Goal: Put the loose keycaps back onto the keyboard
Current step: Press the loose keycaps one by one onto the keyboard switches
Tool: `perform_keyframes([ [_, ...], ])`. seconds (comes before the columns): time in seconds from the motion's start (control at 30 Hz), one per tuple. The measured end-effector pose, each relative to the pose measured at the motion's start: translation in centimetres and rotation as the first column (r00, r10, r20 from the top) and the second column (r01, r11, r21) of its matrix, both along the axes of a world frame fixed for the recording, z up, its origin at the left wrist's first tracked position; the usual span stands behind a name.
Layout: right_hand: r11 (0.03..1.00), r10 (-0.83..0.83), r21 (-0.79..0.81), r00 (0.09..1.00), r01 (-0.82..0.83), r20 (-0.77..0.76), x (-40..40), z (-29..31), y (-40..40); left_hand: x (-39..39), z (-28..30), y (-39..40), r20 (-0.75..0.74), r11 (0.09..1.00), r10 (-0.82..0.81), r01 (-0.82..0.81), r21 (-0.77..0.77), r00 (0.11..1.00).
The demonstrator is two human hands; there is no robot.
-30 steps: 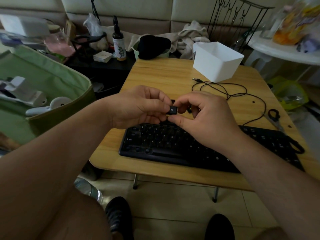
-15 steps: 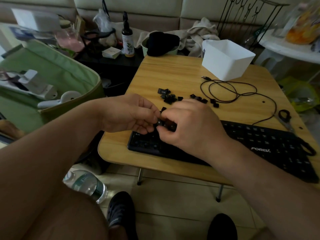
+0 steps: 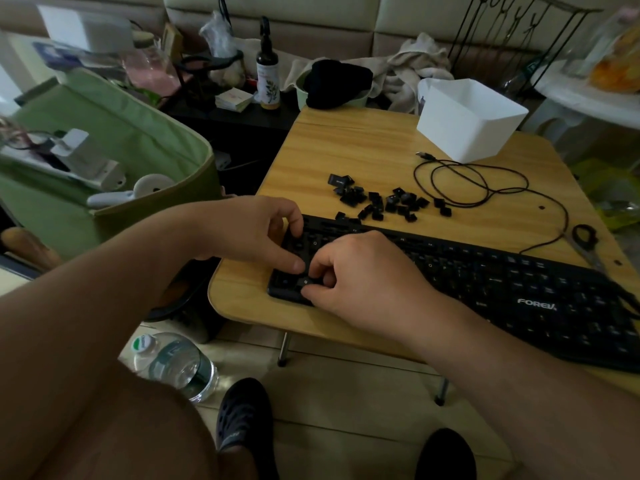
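A black keyboard [image 3: 485,282] lies across the near side of the wooden table [image 3: 363,150]. Several loose black keycaps [image 3: 381,200] are scattered just behind its left half. My right hand [image 3: 363,275] rests over the keyboard's lower left corner, thumb and fingers pinching a small black keycap [image 3: 304,282] against the bottom row. My left hand [image 3: 256,230] lies on the keyboard's left end, thumb tip beside that keycap, fingers spread on the keys.
A white box [image 3: 467,119] stands at the table's back right, a coiled black cable [image 3: 485,188] in front of it. Scissors [image 3: 587,242] lie right of the keyboard. A green bag [image 3: 104,150] sits left, a water bottle [image 3: 176,365] on the floor.
Both hands came down from above the table to the keyboard's left corner, carrying the keycap onto the bottom row. The pile of loose keycaps is now uncovered behind them.
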State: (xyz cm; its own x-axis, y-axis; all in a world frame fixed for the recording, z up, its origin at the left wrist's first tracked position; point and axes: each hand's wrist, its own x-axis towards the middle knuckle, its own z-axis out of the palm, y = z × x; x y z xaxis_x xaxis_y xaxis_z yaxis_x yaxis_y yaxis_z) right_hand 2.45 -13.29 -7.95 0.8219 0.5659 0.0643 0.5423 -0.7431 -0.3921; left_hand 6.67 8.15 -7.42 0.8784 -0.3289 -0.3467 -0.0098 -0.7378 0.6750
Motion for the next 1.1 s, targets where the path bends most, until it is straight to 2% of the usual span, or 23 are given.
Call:
perform_keyframes([
  [0.77, 0.998, -0.044, 0.040, 0.994, 0.048, -0.105, -0.1, -0.5, 0.4, -0.1, -0.2, -0.7, -0.040, 0.998, -0.031, 0.033, 0.047, 0.999],
  [0.87, 0.999, 0.022, -0.047, 0.999, -0.023, -0.032, -0.2, -0.3, 0.3, 0.0, -0.2, -0.9, -0.039, 0.996, -0.030, 0.033, 0.082, 0.999],
  [0.93, 0.984, 0.095, -0.158, 0.992, -0.081, 0.087, -0.5, -0.3, 0.2, 0.1, -0.1, -1.0, -0.043, 0.993, -0.034, 0.038, 0.113, 0.999],
  [1.0, 0.977, 0.143, -0.187, 0.966, -0.102, 0.216, -1.0, -0.1, 0.2, 0.1, 0.0, -1.1, -0.044, 0.989, -0.044, 0.050, 0.141, 0.998],
  [1.03, 0.972, 0.158, -0.208, 0.956, -0.107, 0.247, -1.3, 0.0, 0.2, 0.1, 0.1, -1.2, -0.045, 0.987, -0.050, 0.057, 0.151, 0.998],
  [1.1, 0.949, 0.182, -0.294, 0.959, -0.113, 0.217, -1.8, 0.1, 0.3, 0.1, 0.3, -1.3, -0.049, 0.983, -0.060, 0.067, 0.171, 0.997],
])
